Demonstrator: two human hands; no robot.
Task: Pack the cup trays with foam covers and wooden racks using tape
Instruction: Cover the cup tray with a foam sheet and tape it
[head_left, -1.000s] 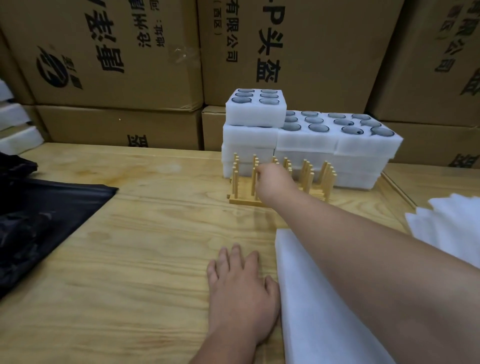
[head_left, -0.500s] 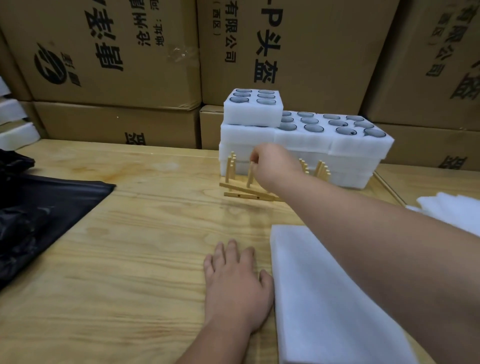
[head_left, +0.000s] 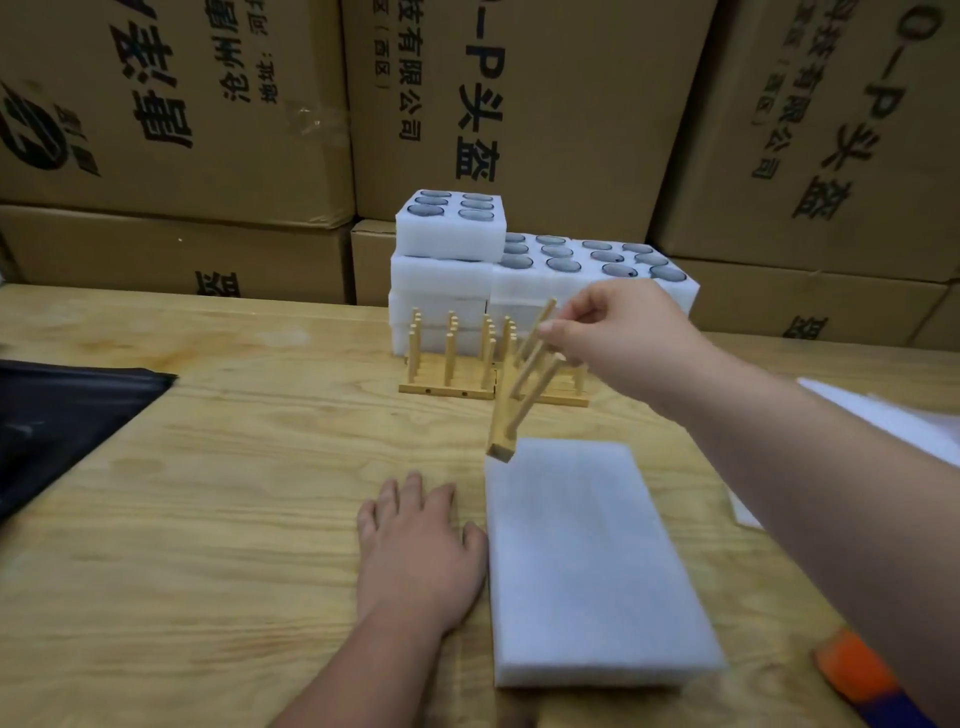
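Observation:
My right hand (head_left: 621, 338) pinches the pegs of a wooden rack (head_left: 511, 410), which hangs tilted in the air above the far end of a white foam cover (head_left: 582, 561) lying flat on the table. More wooden racks (head_left: 449, 358) stand on the table behind it, against a stack of white foam cup trays (head_left: 519, 270) with dark cups in their holes. My left hand (head_left: 421, 545) rests flat on the wooden table (head_left: 208, 519), its thumb side touching the foam cover's left edge.
Large cardboard boxes (head_left: 519, 104) form a wall behind the table. A black plastic sheet (head_left: 57, 415) lies at the left. More white foam (head_left: 883, 421) lies at the right, and an orange item (head_left: 857, 670) shows at the lower right under my forearm.
My right hand took one wooden rack from the group by the trays, lifted it and brought it toward me over the foam cover. My left hand stayed flat on the table.

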